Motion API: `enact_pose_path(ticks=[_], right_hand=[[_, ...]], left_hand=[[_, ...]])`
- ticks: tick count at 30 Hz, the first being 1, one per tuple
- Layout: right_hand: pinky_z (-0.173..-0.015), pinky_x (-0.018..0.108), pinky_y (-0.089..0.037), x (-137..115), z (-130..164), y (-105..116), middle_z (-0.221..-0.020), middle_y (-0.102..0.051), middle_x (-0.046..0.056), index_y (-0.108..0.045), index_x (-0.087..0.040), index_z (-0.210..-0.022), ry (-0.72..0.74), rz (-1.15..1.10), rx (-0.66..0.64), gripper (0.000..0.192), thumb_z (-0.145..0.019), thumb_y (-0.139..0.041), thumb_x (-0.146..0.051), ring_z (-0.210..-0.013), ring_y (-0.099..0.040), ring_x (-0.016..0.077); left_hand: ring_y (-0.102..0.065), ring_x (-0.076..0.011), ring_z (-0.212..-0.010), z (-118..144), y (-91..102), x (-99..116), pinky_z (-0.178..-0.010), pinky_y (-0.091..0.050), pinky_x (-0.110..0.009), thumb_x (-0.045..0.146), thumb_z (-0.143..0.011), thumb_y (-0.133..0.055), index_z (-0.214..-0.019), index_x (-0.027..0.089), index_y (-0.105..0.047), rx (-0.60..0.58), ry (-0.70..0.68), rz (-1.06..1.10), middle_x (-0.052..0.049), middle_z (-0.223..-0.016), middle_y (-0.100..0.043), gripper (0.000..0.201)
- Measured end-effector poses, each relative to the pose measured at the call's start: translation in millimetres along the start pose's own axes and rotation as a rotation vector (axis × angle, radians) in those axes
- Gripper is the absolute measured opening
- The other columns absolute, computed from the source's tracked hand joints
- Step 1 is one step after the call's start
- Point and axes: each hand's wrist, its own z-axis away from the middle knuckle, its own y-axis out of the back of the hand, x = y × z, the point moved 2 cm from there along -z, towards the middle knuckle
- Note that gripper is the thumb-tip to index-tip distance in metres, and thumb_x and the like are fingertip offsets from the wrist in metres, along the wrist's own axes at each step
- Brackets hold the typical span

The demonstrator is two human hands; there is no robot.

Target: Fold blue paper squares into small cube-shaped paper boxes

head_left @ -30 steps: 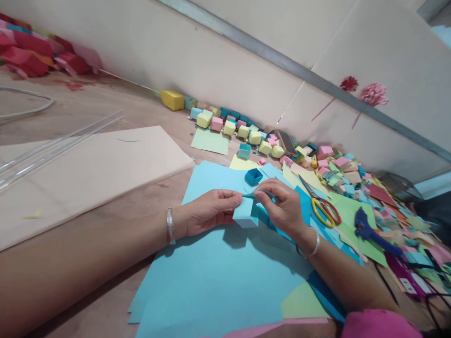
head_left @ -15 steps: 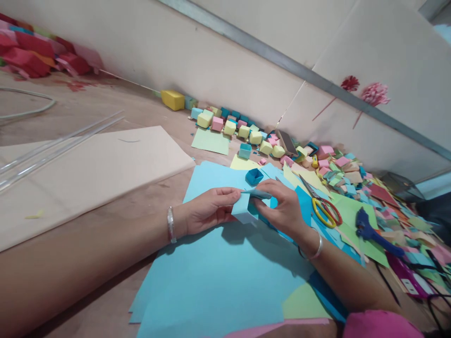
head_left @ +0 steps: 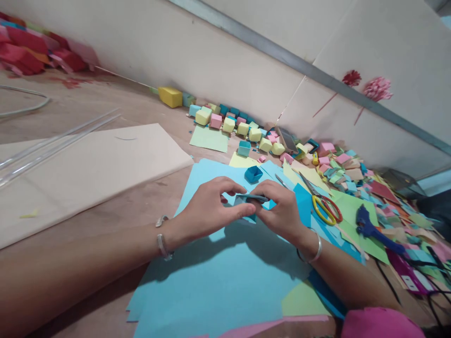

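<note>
A small folded piece of light blue paper (head_left: pixel 251 201), box-like, is pinched between both my hands just above a large light blue sheet (head_left: pixel 225 277). My left hand (head_left: pixel 211 206) grips its left side with thumb and fingers, a metal bangle on the wrist. My right hand (head_left: pixel 282 211) holds its right side, fingers curled over the top edge. Most of the folded piece is hidden by my fingers. A finished darker blue paper box (head_left: pixel 253 174) stands just beyond my hands.
Yellow-handled scissors (head_left: pixel 322 203) and a blue glue gun (head_left: pixel 369 228) lie to the right on green paper. Several small paper boxes (head_left: pixel 229 125) and scraps line the wall. A cream board (head_left: pixel 88 164) with clear tubes (head_left: pixel 52 145) lies on the left.
My left hand has lifted and turned over the folded piece, which now shows less of its side. Both hands have closed in on it. The view shifted slightly.
</note>
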Motion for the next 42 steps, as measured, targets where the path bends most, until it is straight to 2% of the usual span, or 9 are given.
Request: enact_pose_path(ticks=[3,6,14,21,26,31,35,38,42], right_hand=[[-0.062,0.027,-0.045,-2.2,2.8,-4.9,-0.073,-0.062,0.002,-0.062,-0.020,-0.080,0.009,0.010,-0.027,0.013,-0.077,-0.059,-0.008,-0.070,-0.057,0.0143],[-0.065,0.028,-0.046,-3.1,5.4,-8.0,-0.079,-0.063,0.003,-0.063,-0.020,-0.085,0.003,0.047,-0.052,0.016,-0.077,-0.057,-0.008,-0.073,-0.058,0.0152],[-0.066,0.027,-0.047,-2.2,6.8,-8.9,-0.081,-0.065,0.004,-0.064,-0.021,-0.085,0.007,0.092,-0.033,0.019,-0.077,-0.055,-0.006,-0.074,-0.059,0.0150],[-0.065,0.027,-0.045,-2.2,7.0,-10.2,-0.078,-0.065,0.003,-0.064,-0.020,-0.084,0.007,0.131,-0.023,0.019,-0.075,-0.056,-0.005,-0.072,-0.059,0.0153],[-0.065,0.027,-0.044,1.6,7.4,-11.9,-0.075,-0.065,0.003,-0.063,-0.019,-0.081,-0.011,0.158,-0.013,0.013,-0.078,-0.057,-0.008,-0.070,-0.058,0.0152],[-0.066,0.027,-0.045,3.9,6.3,-13.0,-0.073,-0.065,0.002,-0.061,-0.021,-0.077,-0.009,0.168,-0.039,0.016,-0.076,-0.053,-0.007,-0.070,-0.058,0.0155],[-0.064,0.027,-0.045,3.4,5.1,-12.3,-0.073,-0.065,0.002,-0.061,-0.021,-0.077,0.016,0.170,-0.022,0.017,-0.074,-0.052,-0.006,-0.069,-0.058,0.0152],[-0.063,0.027,-0.044,3.5,5.3,-12.6,-0.072,-0.065,0.002,-0.061,-0.021,-0.077,0.021,0.188,-0.029,0.016,-0.075,-0.052,-0.007,-0.068,-0.058,0.0150],[-0.063,0.027,-0.043,4.9,6.0,-13.3,-0.071,-0.065,0.002,-0.061,-0.020,-0.075,-0.001,0.205,-0.048,0.013,-0.077,-0.054,-0.009,-0.067,-0.058,0.0150]], left_hand=[[-0.063,-0.0184,-0.086,2.3,-2.7,1.8,-0.071,-0.054,-0.029,0.019,-0.072,-0.063,-0.089,0.019,-0.069,0.017,-0.059,-0.096,-0.003,-0.093,-0.067,0.018],[-0.063,-0.0173,-0.085,2.8,-4.7,-1.3,-0.071,-0.054,-0.027,0.011,-0.071,-0.054,-0.086,0.019,-0.065,0.039,-0.064,-0.094,-0.003,-0.090,-0.067,0.020],[-0.063,-0.0163,-0.081,1.5,-5.5,-2.8,-0.068,-0.050,-0.025,0.007,-0.070,-0.050,-0.082,0.019,-0.063,0.068,-0.096,-0.120,-0.002,-0.086,-0.067,0.021],[-0.063,-0.0160,-0.080,2.0,-7.6,-7.0,-0.065,-0.046,-0.024,0.008,-0.074,-0.049,-0.088,0.019,-0.066,0.080,-0.115,-0.204,-0.002,-0.089,-0.069,0.025],[-0.065,-0.0181,-0.085,1.2,-8.6,-11.0,-0.071,-0.050,-0.026,0.011,-0.076,-0.054,-0.087,0.019,-0.070,0.082,-0.129,-0.184,-0.003,-0.090,-0.072,0.021],[-0.068,-0.0212,-0.091,1.1,-6.0,-14.1,-0.087,-0.050,-0.033,0.013,-0.075,-0.057,-0.086,0.024,-0.076,0.097,-0.109,-0.184,-0.001,-0.095,-0.076,0.024],[-0.068,-0.0226,-0.095,1.6,-5.0,-12.5,-0.092,-0.049,-0.037,0.016,-0.076,-0.059,-0.087,0.025,-0.077,0.122,-0.099,-0.164,-0.002,-0.097,-0.076,0.022],[-0.065,-0.0207,-0.090,1.1,-4.2,-7.4,-0.084,-0.049,-0.033,0.014,-0.075,-0.058,-0.083,0.024,-0.073,0.146,-0.153,-0.179,-0.001,-0.093,-0.073,0.020],[-0.060,-0.0183,-0.076,0.3,-2.2,-1.0,-0.072,-0.045,-0.030,0.008,-0.069,-0.056,-0.072,0.021,-0.063,0.147,-0.134,-0.271,0.000,-0.077,-0.067,0.016]])
